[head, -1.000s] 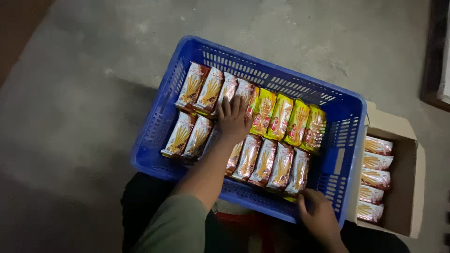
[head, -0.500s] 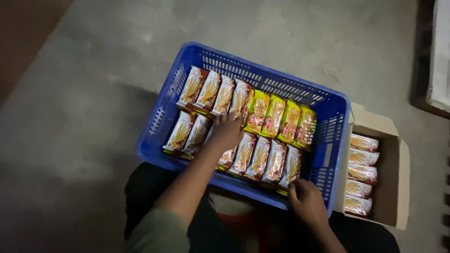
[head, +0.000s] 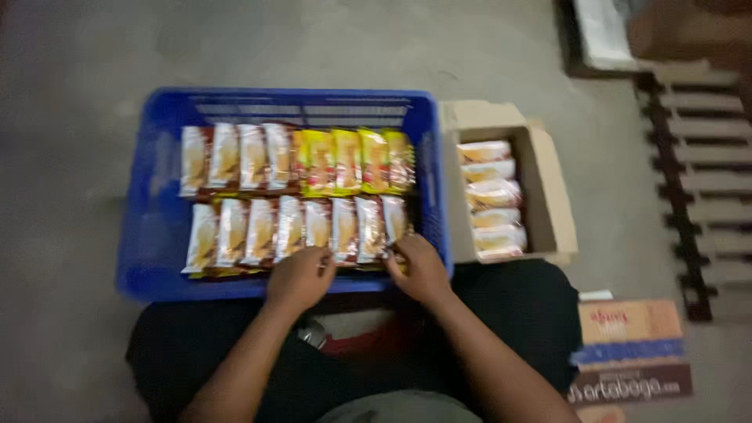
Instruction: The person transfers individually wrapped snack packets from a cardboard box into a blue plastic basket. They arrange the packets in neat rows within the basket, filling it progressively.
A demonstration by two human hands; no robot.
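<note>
Head view: my left hand [head: 300, 276] and right hand [head: 419, 269] rest on packets [head: 313, 227] in the blue crate [head: 149, 235], centre frame; whether either grip has closed on a packet, cannot tell.

I'm sitting on a bare grey concrete floor [head: 78, 70]. Directly on it in front of me stands a blue plastic lattice-walled crate [head: 149, 235]. Just beside its right wall sits an open brown cardboard box [head: 548, 196]. Further right lies a dark slatted wooden pallet [head: 697, 157], and near my right knee lies a flat printed cardboard piece [head: 630, 348].
</note>
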